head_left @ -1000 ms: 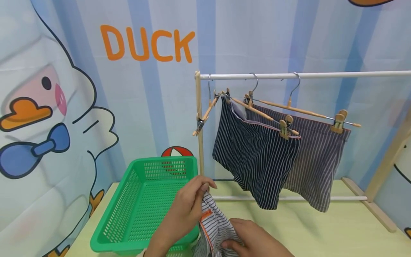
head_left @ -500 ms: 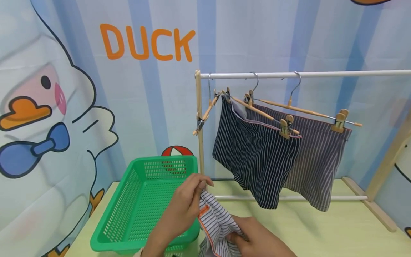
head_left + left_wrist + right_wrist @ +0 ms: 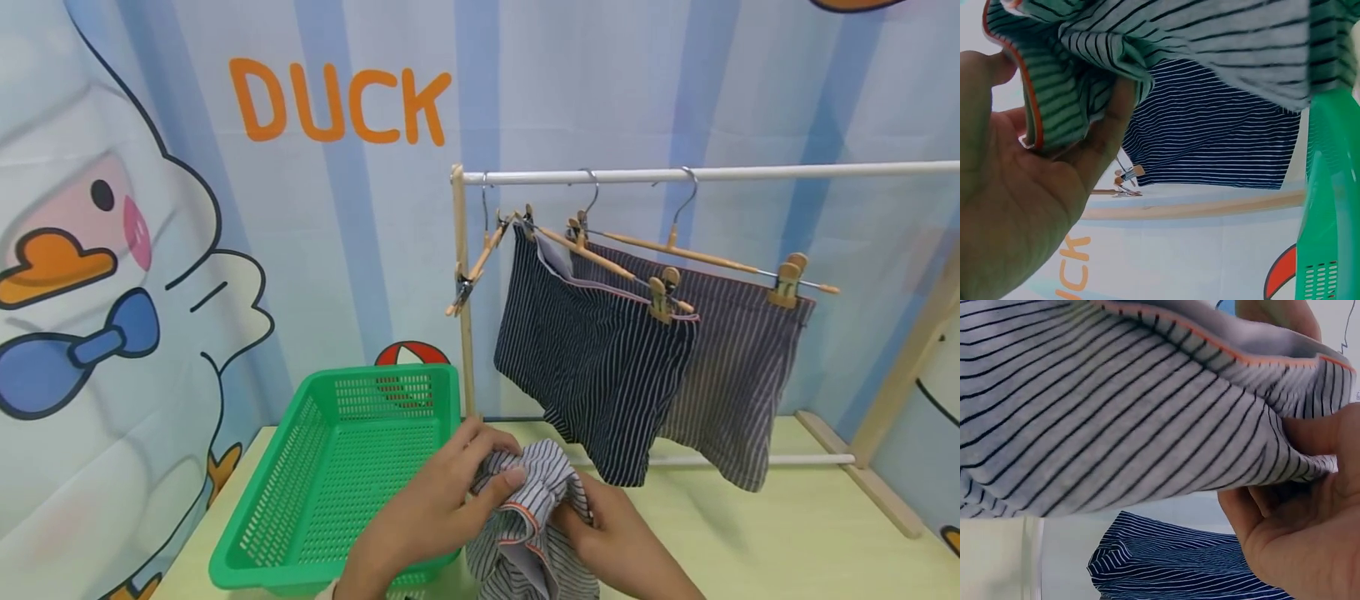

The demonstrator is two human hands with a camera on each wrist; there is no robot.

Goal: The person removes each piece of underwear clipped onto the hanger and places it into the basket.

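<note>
Light grey shorts with dark stripes and an orange-edged waistband (image 3: 543,475) are bunched up between both hands, over the front of the table. My left hand (image 3: 438,500) grips the cloth on one side, its thumb lying on top of the waistband. On the other side my right hand (image 3: 615,533) pinches the fabric between thumb and fingers. The left wrist view has the shorts (image 3: 1054,94) held by the curled fingers of the left hand (image 3: 1035,187). In the right wrist view, the shorts (image 3: 1122,419) stretch away from the right hand (image 3: 1310,531).
A green plastic basket (image 3: 262,500) stands at the left. Behind the hands is a rack with a white rail (image 3: 735,173). Navy striped shorts (image 3: 592,358) and greyish striped shorts (image 3: 738,375) hang there on clip hangers; a bare hanger (image 3: 480,265) is leftmost.
The striped shorts have been turned and bunched, so the orange-edged waist opening now faces me. The left hand's thumb has moved over onto the cloth, and the right hand has shifted slightly right.
</note>
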